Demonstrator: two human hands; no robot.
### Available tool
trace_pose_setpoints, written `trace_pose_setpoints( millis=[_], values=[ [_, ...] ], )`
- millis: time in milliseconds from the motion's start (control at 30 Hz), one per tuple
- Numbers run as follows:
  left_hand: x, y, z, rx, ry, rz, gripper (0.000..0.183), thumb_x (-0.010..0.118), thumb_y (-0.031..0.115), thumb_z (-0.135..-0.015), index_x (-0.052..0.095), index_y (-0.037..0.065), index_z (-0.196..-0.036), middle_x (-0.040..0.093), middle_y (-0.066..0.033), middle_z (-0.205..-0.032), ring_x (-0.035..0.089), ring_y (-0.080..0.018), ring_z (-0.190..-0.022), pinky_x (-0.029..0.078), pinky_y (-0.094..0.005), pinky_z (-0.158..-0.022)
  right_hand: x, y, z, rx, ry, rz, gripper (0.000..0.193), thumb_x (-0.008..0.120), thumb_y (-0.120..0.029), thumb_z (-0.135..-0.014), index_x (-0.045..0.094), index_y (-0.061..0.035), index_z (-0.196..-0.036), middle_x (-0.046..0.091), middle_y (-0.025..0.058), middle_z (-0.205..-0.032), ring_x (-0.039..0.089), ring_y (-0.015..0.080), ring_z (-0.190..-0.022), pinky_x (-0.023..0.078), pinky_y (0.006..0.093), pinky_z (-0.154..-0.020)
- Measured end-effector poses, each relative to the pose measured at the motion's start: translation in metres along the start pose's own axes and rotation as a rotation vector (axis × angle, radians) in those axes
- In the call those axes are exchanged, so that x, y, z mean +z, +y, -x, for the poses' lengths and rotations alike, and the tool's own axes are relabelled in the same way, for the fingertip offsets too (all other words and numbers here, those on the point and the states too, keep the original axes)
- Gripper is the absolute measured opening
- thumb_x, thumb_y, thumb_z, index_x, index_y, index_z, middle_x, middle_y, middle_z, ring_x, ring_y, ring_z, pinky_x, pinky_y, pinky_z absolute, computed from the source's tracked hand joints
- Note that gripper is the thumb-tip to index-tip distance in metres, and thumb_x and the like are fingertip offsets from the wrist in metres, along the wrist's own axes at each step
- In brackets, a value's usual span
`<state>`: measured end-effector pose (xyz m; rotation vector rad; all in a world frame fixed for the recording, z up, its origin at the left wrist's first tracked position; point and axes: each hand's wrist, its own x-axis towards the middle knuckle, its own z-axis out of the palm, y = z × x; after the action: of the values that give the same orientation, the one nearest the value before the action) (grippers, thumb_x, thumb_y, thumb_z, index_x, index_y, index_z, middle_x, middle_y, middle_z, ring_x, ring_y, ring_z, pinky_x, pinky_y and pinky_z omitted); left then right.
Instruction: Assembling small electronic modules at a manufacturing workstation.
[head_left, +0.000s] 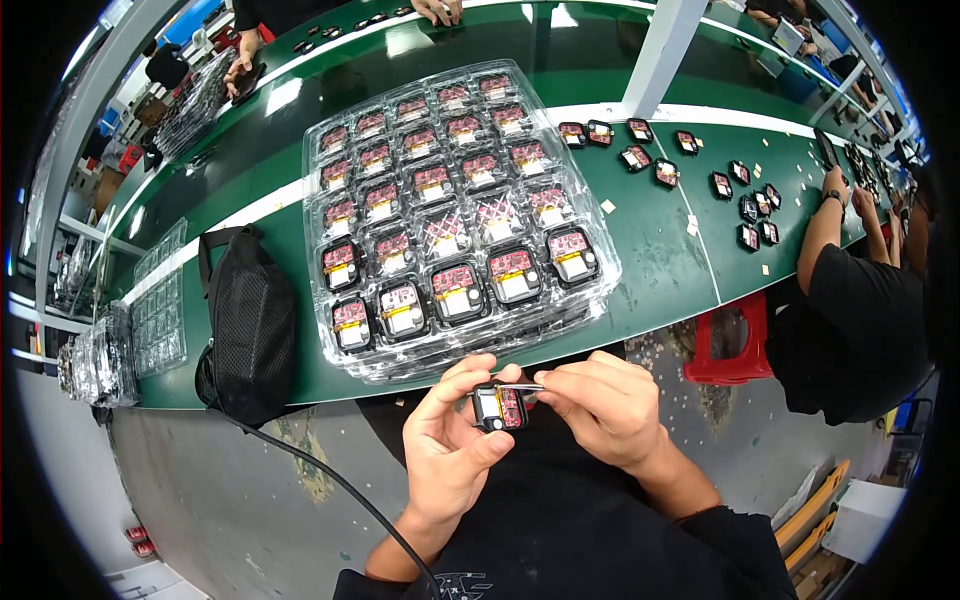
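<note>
Between the fingertips and thumb of my left hand point(445, 445) is a small black watch-like case point(486, 420), its open side showing a red circuit board, a silvery block and a strip of yellow tape. My right hand point(605, 410) pinches slim metal tweezers point(522, 386), whose tips lie over the upper part of that case; whether they touch it I cannot tell. Both hands are in front of the table's near edge. Just beyond them lies a stack of clear plastic trays point(470, 345). Similar open cases point(457, 290) sit in the top tray's pockets, several in its nearest rows.
A black mesh bag point(250, 325) lies left of the trays, with a black cable point(340, 480) running below it. More cases point(665, 172) are scattered on the green table point(640, 275) to the right. A co-worker point(860, 320) sits beyond a red stool point(727, 345). Clear trays point(160, 320) stand far left.
</note>
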<state>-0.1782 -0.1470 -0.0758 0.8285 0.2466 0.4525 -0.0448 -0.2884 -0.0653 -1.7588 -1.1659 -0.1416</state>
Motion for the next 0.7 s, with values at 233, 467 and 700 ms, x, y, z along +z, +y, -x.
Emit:
trace_pose_setpoints(
  millis=[233,467,700],
  values=[
    [0.001,0.002,0.002,-0.030,0.069,-0.030,0.062,0.087,0.007,-0.083,0.056,-0.004,-0.136,0.050,-0.0214,-0.148,0.061,-0.0352,-0.130,0.056,-0.0452,-0.108,0.005,-0.001,0.005,-0.080,0.009,0.113,0.028,0.082,-0.002,-0.075,0.076,-0.0011,-0.103,0.074,0.0074,-0.089,0.062,0.0191,-0.064,0.050,0.0305,-0.055],
    [0.003,0.011,0.000,0.006,0.041,-0.069,0.058,0.085,0.006,-0.084,0.060,-0.006,-0.135,0.046,-0.0253,-0.155,0.062,-0.0356,-0.128,0.055,-0.0456,-0.109,0.003,0.001,0.003,-0.218,0.058,0.232,0.026,0.083,0.002,-0.071,0.075,0.0015,-0.096,0.072,0.0080,-0.084,0.058,0.0192,-0.057,0.045,0.0296,-0.051],
    [-0.004,0.014,-0.001,-0.046,0.036,-0.101,0.058,0.084,0.002,-0.085,0.059,-0.009,-0.137,0.044,-0.0234,-0.156,0.062,-0.0337,-0.128,0.054,-0.0439,-0.108,0.003,0.003,0.007,-0.266,0.072,0.296,0.029,0.075,-0.004,-0.069,0.077,0.0002,-0.098,0.073,0.0056,-0.088,0.056,0.0150,-0.059,0.045,0.0272,-0.051]
  ],
)
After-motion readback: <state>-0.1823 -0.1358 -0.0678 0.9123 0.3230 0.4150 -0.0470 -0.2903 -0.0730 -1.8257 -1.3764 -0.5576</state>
